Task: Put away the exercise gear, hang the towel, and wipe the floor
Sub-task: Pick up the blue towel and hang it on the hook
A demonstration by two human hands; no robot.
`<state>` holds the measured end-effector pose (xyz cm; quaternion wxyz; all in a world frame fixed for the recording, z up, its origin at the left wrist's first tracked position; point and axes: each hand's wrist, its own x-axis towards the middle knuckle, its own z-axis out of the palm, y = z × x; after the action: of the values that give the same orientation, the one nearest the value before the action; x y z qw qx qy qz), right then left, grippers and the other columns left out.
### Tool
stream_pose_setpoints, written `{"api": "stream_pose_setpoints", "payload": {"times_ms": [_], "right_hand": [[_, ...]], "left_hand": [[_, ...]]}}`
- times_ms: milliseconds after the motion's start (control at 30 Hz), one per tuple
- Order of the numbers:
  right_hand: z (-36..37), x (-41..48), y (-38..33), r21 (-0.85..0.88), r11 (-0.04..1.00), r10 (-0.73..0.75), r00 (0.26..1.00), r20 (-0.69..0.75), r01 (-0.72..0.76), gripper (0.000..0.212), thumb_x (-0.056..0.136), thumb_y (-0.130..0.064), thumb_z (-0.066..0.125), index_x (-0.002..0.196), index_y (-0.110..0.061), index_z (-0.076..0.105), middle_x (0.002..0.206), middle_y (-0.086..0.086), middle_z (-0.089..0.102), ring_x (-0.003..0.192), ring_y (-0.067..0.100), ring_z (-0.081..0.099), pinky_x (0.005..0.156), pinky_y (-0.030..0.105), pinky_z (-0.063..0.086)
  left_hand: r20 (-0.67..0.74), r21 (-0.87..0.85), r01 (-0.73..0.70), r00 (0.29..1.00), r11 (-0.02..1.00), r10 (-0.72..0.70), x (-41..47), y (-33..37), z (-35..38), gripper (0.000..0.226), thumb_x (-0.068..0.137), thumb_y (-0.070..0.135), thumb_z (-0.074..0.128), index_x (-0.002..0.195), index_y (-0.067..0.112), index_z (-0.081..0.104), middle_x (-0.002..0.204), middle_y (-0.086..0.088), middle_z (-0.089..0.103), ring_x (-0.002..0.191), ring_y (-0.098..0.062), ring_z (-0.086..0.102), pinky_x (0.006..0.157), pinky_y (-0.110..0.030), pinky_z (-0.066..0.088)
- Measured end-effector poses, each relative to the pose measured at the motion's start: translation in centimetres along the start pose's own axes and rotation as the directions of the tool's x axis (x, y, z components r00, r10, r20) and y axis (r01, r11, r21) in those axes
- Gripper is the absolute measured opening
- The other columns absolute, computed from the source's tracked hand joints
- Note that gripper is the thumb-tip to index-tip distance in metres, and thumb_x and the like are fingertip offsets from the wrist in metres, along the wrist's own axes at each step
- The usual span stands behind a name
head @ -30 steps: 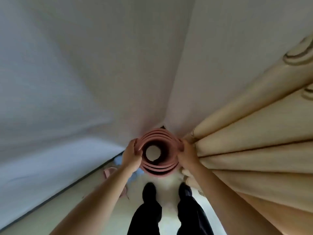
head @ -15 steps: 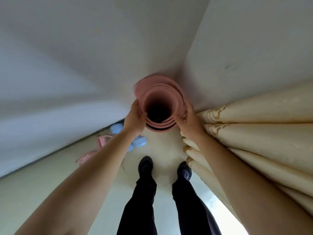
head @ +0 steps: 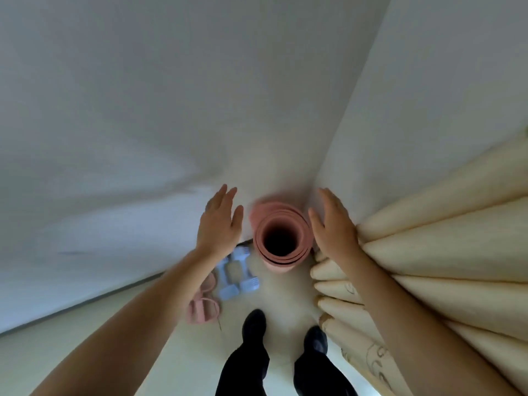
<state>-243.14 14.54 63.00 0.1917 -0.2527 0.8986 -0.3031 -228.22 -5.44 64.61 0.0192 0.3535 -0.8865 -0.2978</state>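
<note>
Mat (head: 278, 260) stands on end on the floor (head: 285, 295), tucked where the two walls meet, its open roll facing up at me. My left hand (head: 218, 224) hovers just left of the mat, fingers straight and slightly spread, gripping nothing; a gap shows between my thumb and the roll. My right hand (head: 334, 227) hovers just right of the mat, fingers straight and close together, also empty; its thumb is so near the rim that I cannot tell whether it touches. The curtain (head: 443, 252) hangs right of the mat, behind my right wrist. The dumbbells (head: 235, 277) lie just left of the mat's foot, and some pink gear (head: 203, 305) lies beyond them, further from the mat.

I judge this to be the tail of the gear step: the mat is parked and I am checking that it stands alone. Its top edge looks blurred, so it may be rocking. The next move calls for drawing both hands back slowly, ready to catch the mat if it tips. The towel is not in view, so I must turn away from the mat to look for it.
</note>
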Motion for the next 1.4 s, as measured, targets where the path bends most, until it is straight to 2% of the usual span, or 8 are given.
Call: {"api": "stream_pose_setpoints", "payload": {"times_ms": [100,167,300,500,733,967,1167,1400], "right_hand": [[-6.1,-0.2,-6.7,-0.095,0.961,-0.271,0.955,-0.122,0.261,0.055,0.106,-0.034,0.044,0.156,-0.018,0.031,0.166,0.01,0.023,0.149,0.029,0.028,0.116,0.04,0.03],[-9.5,-0.3,-11.0,-0.157,0.898,-0.438,0.871,-0.221,0.412,0.055,0.106,-0.035,0.043,0.156,-0.017,0.031,0.166,0.013,0.02,0.149,0.031,0.028,0.117,0.042,0.03],[-12.4,-2.1,-18.4,-0.203,0.796,-0.605,0.728,-0.323,0.571,0.06,0.105,-0.039,0.044,0.157,-0.012,0.029,0.167,0.017,0.013,0.153,0.031,0.018,0.122,0.043,0.023],[-9.5,-8.1,-27.4,-0.286,0.543,-0.84,0.512,-0.181,0.79,0.072,0.103,-0.052,0.043,0.159,-0.013,0.022,0.167,0.02,0.003,0.155,0.037,0.01,0.124,0.053,0.013],[-3.0,-20.3,-38.8,-0.216,0.297,-0.948,0.261,-0.181,0.93,0.077,0.102,-0.051,0.049,0.159,-0.008,0.023,0.166,0.024,0.007,0.154,0.038,0.011,0.121,0.058,0.019],[9.6,-40.5,-51.1,-0.111,0.029,-0.99,0.013,-0.142,0.993,0.076,0.102,-0.05,0.049,0.159,-0.009,0.022,0.166,0.025,0.007,0.154,0.038,0.012,0.121,0.056,0.019],[20.8,-60.5,-58.8,0.064,-0.195,-0.979,-0.191,-0.066,0.979,0.075,0.101,-0.047,0.05,0.16,-0.01,0.02,0.165,0.026,0.004,0.153,0.041,0.013,0.121,0.058,0.019],[31.5,-75.5,-66.0,0.225,-0.35,-0.933,-0.36,0.004,0.909,0.074,0.102,-0.049,0.046,0.161,-0.017,0.015,0.167,0.02,-0.003,0.155,0.035,0.006,0.124,0.053,0.012]], "left_hand": [[-0.227,0.213,-0.197,0.943,0.957,0.245,-2.3,3.4,-8.8,0.048,0.104,0.033,0.042,0.148,0.014,0.04,0.159,-0.011,0.031,0.146,-0.031,0.03,0.114,-0.051,0.034],[-0.363,0.334,-0.214,0.87,0.918,0.334,-4.6,5.1,-13.8,0.049,0.104,0.034,0.043,0.148,0.013,0.041,0.159,-0.014,0.031,0.146,-0.033,0.031,0.111,-0.054,0.036],[-0.553,0.438,0.0,0.789,0.899,0.269,-12.4,5.5,-20.2,0.059,0.103,0.04,0.04,0.154,0.012,0.029,0.164,-0.018,0.013,0.152,-0.035,0.01,0.118,-0.057,0.021],[-0.695,0.397,0.341,0.718,0.852,0.036,-24.5,1.7,-27.0,0.073,0.1,0.055,0.03,0.159,0.019,0.007,0.165,-0.015,-0.008,0.152,-0.033,-0.008,0.12,-0.059,0.011],[-0.842,0.295,0.535,0.537,0.792,-0.049,-41.6,-4.5,-34.0,0.074,0.1,0.058,0.026,0.159,0.018,0.007,0.165,-0.016,-0.005,0.152,-0.032,-0.006,0.12,-0.059,0.013],[-0.923,0.214,0.745,0.365,0.632,-0.118,-66.2,-15.0,-37.6,0.071,0.102,0.052,0.035,0.157,0.011,0.02,0.163,-0.024,0.007,0.151,-0.039,0.006,0.114,-0.062,0.022],[-0.953,0.083,0.889,0.203,0.45,-0.225,-85.4,-21.8,-38.9,0.069,0.101,0.051,0.035,0.156,0.011,0.021,0.163,-0.023,0.01,0.151,-0.04,0.008,0.115,-0.063,0.022],[-0.942,-0.096,0.95,0.01,0.299,-0.335,-97.8,-30.0,-40.3,0.07,0.101,0.053,0.028,0.156,0.012,0.019,0.162,-0.023,0.009,0.151,-0.039,0.006,0.116,-0.062,0.02]]}}
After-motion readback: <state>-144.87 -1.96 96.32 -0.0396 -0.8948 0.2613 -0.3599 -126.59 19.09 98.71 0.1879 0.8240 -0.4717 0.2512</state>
